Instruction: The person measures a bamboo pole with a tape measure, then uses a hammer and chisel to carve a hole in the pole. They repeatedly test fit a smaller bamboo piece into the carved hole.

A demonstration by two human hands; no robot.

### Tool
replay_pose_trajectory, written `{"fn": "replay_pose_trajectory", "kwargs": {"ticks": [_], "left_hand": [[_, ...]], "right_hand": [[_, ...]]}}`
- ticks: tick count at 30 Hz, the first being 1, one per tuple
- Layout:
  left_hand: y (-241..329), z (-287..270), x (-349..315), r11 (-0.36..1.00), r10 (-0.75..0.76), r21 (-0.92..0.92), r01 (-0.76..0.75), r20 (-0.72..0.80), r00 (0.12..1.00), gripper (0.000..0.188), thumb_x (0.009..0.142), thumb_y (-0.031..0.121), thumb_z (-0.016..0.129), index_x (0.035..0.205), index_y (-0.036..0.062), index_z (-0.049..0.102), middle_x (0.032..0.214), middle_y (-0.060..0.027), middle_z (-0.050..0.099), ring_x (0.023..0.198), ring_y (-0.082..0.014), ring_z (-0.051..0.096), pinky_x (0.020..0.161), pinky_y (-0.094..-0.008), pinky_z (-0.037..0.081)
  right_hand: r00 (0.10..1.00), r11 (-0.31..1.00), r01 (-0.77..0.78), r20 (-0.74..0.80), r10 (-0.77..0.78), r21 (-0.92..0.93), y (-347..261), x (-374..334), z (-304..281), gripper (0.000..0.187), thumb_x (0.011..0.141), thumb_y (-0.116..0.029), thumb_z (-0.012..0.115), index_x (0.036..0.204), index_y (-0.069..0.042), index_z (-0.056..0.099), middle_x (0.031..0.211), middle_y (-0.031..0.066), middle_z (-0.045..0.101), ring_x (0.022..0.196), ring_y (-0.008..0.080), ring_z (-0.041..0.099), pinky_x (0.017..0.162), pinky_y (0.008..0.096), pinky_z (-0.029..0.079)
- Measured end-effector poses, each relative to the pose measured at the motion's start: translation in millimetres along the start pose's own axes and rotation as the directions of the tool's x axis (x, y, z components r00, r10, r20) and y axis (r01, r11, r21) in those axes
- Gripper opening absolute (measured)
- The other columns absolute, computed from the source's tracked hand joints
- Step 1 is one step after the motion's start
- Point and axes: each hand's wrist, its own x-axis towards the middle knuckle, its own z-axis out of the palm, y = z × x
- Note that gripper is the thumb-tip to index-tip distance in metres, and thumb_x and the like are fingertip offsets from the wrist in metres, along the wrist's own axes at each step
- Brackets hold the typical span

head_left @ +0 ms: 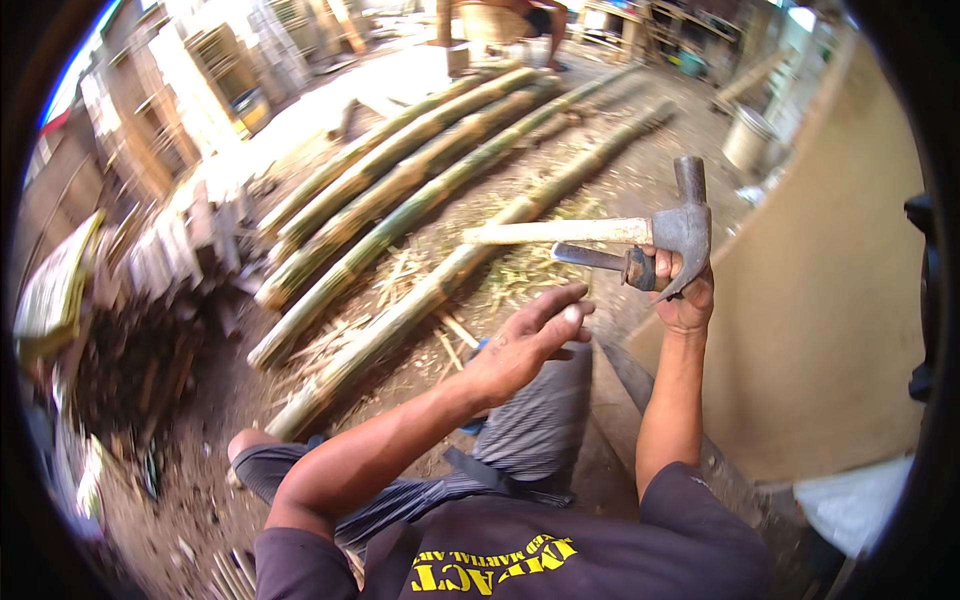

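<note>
Raised at the right, my right hand [686, 300] is closed around a chisel [590, 258] and the head end of a claw hammer [682, 232]. The hammer's pale wooden handle points left, just above the chisel's metal blade. Dark wrapping covers the chisel's grip, partly hidden by my fingers. My left hand [528, 342] is in front of my body, below the chisel blade and apart from it. Its fingers are loosely bent and spread, with nothing visible in them. Beyond it, a long bamboo pole [440, 283] lies on the ground among pale shavings [520, 272].
Several more bamboo poles [400, 205] lie side by side farther left. A large tan board [820, 300] stands at the right, near a whitish bucket [747, 138]. Piled wood pieces [190, 245] are at the left. Another person's leg [557, 38] shows at the far top.
</note>
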Motion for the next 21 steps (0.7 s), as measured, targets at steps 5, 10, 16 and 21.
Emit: {"fn": "replay_pose_trajectory", "kwargs": {"ticks": [5, 10, 16, 21], "left_hand": [[24, -46, -57, 0.92, 0.066, -0.303, -0.248, -0.505, 0.86, 0.045, 0.108, 0.045, 0.052, 0.135, 0.0096, 0.054, 0.131, -0.005, 0.059, 0.112, -0.0191, 0.059, 0.1, -0.0396, 0.046], [29, -136, -147, 0.948, -0.046, -0.228, -0.221, -0.787, 0.616, 0.033, 0.105, 0.037, 0.052, 0.12, 0.0091, 0.061, 0.112, -0.0041, 0.068, 0.104, -0.0207, 0.066, 0.091, -0.0401, 0.052], [41, -294, -284, 0.997, 0.042, 0.015, -0.079, -0.933, 0.358, 0.026, 0.107, 0.03, 0.052, 0.109, 0.0066, 0.063, 0.091, -0.0072, 0.067, 0.073, -0.0186, 0.067, 0.063, -0.0325, 0.055], [-17, -411, -382, 0.98, -0.106, -0.06, 0.19, -0.963, 0.247, 0.029, 0.106, 0.032, 0.055, 0.101, 0.005, 0.062, 0.08, -0.0031, 0.061, 0.063, -0.0136, 0.06, 0.058, -0.0318, 0.052]], "right_hand": [[0.954, 0.959, -0.256, 0.191, 0.231, 0.121, 107, 18, 106, 0.027, 0.078, -0.018, 0.088, 0.095, -0.002, 0.072, 0.095, 0.0073, 0.069, 0.096, 0.0144, 0.063, 0.082, 0.0301, 0.053], [0.779, 0.824, -0.564, 0.369, 0.507, 0.058, 186, 27, 189, 0.039, 0.085, -0.017, 0.075, 0.119, 0.001, 0.069, 0.111, 0.0108, 0.072, 0.108, 0.0173, 0.067, 0.099, 0.0377, 0.052], [0.682, 0.659, -0.724, 0.358, 0.638, 0.203, 313, 49, 265, 0.027, 0.095, -0.019, 0.057, 0.119, -0.007, 0.062, 0.116, 0.0037, 0.067, 0.115, 0.0149, 0.059, 0.096, 0.0404, 0.049], [0.363, 0.51, -0.703, 0.366, 0.857, -0.495, 441, -37, 291, 0.021, 0.094, -0.027, 0.061, 0.096, -0.007, 0.059, 0.088, 0.0043, 0.062, 0.082, 0.0147, 0.059, 0.072, 0.0324, 0.05]]}}
